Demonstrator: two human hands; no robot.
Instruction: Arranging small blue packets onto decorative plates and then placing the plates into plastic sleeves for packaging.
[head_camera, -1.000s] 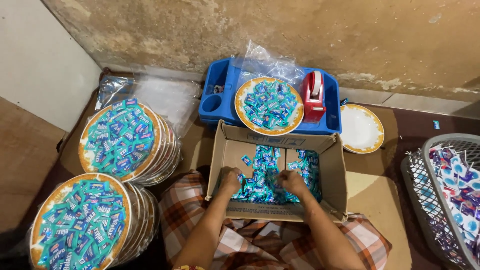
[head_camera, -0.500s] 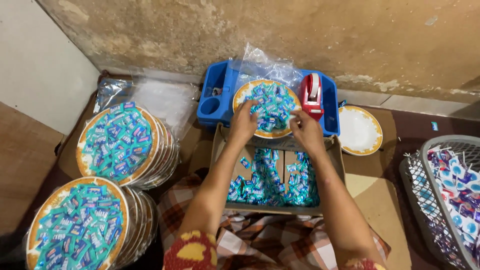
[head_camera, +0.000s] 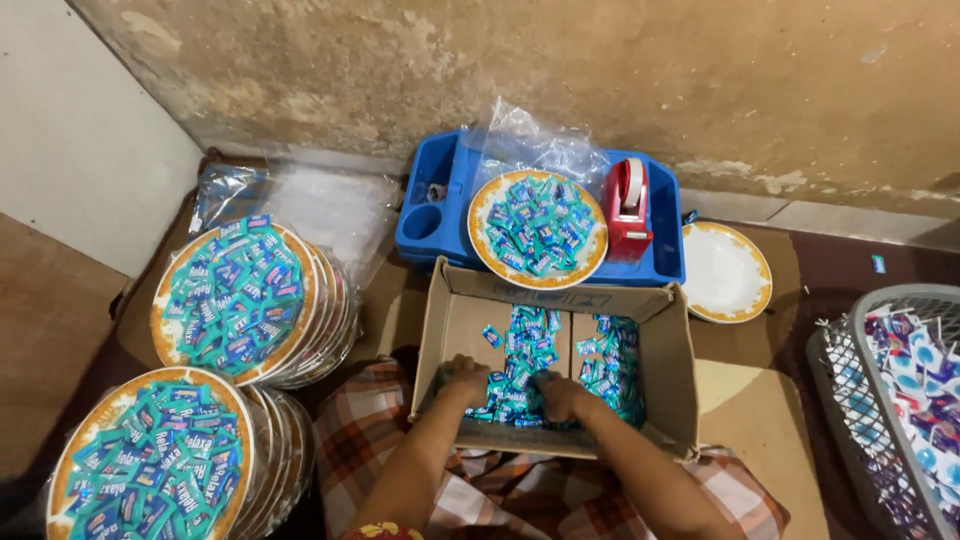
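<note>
cardboard box (head_camera: 450, 335) is set open on the floor before a blue tray (head_camera: 425, 190); two stacks of wrapped candy plates (head_camera: 240, 300) are seen at the left; a filled plate (head_camera: 537, 228) is rested on the tray beside a red tape dispenser (head_camera: 628, 208); an empty plate (head_camera: 725, 270) is laid at the right; left hand (head_camera: 462, 382) and right hand (head_camera: 560, 398) are cupped into the teal candies (head_camera: 520, 345) at the box's near wall; whether any are gripped cannot be told.

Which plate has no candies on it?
The white plate right of the blue tray. Its middle is bare; the other plates are covered in candies.
</note>
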